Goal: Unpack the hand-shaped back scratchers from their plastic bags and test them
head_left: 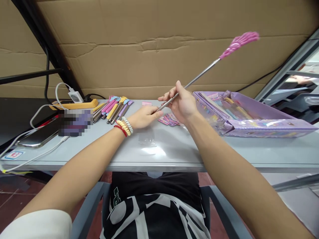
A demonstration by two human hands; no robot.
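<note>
A metal rod with a pink hand-shaped head (239,44) slants up to the right over the table. My left hand (144,116) is closed on its lower end. Higher on the rod, my right hand (183,101) holds it between thumb and fingers. Small pink printed cards (169,119) lie on the table below my right hand. A clear plastic bag (147,142) is on the table in front of my left hand. Several similar sticks with coloured heads (113,108) lie in a pile to the left of my hands.
A purple box (269,127) holding wrapped items stands at the right. At the left are a yellow power strip (74,104) with a white charger (75,96), a phone (40,134) and white cables. Cardboard (154,63) rises behind the grey table (174,156).
</note>
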